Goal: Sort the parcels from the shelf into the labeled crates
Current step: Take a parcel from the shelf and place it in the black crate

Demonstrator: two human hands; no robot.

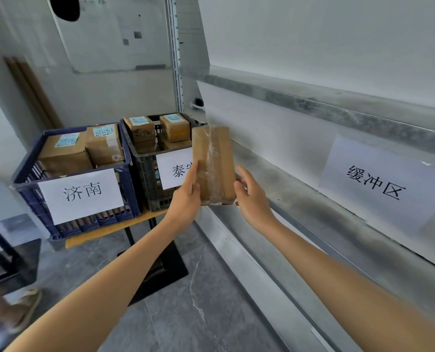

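Fingers (192,175) of left hand (186,199) grip the left edge of the taped brown parcel (212,161). The right hand (253,199) clamps the other edge, most fingers hidden behind. Parcel is upright in the air, in front of black crate (147,184), and covers the 2nd char. of its label (172,171). Blue crate (31,196) w/ boxes (66,151) is at left on the bench (104,231). Shelf (300,199) is at right.
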